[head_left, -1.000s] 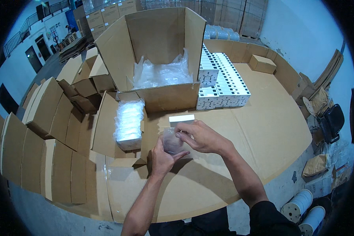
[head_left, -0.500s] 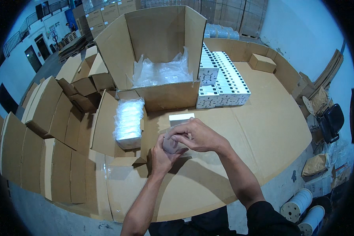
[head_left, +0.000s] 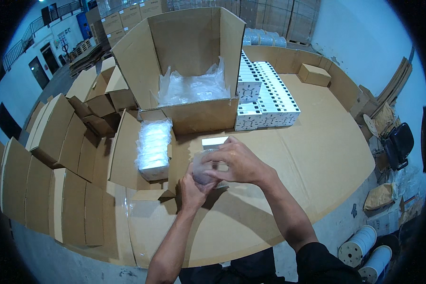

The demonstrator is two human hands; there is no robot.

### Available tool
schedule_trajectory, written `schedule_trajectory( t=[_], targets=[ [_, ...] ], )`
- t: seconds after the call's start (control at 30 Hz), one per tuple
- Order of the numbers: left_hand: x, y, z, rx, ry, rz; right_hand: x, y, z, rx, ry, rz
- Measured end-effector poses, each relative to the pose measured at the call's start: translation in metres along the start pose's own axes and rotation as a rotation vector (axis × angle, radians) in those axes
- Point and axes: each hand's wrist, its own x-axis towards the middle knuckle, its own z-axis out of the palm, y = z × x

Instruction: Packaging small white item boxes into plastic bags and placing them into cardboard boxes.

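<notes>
Over the middle of the cardboard-covered table, my left hand [head_left: 195,190] closes around a small clear plastic bag [head_left: 202,171]. What the bag contains cannot be made out. Above it, my right hand [head_left: 236,163] has its fingers curled, with thumb and fingertips on the bag's right side. A small white box [head_left: 214,141] lies just beyond my hands, partly hidden by them. To the left, an open carton [head_left: 124,158] holds a row of white boxes [head_left: 155,144] in clear plastic wrapping.
Behind stands a large open carton [head_left: 201,116] full of clear plastic bags [head_left: 194,88]. Stacked white patterned boxes [head_left: 274,102] sit to its right. Several empty cartons [head_left: 57,125] crowd the left side. A small brown box [head_left: 315,75] rests at the far right by the raised cardboard edge.
My right hand's fingers have spread a little from a tighter pinch at the bag. My left hand keeps its hold in nearly the same place.
</notes>
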Motion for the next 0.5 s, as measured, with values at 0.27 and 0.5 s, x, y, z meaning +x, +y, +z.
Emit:
schedule_trajectory(
  t=[0.27,0.5],
  targets=[
    [0.001,-0.006,0.001,-0.016,-0.021,-0.043,-0.003,0.006,0.007,0.206,0.465,0.08],
    [0.007,0.005,-0.001,-0.013,-0.032,-0.114,-0.039,0.069,0.038,0.858,0.749,0.414]
  ],
)
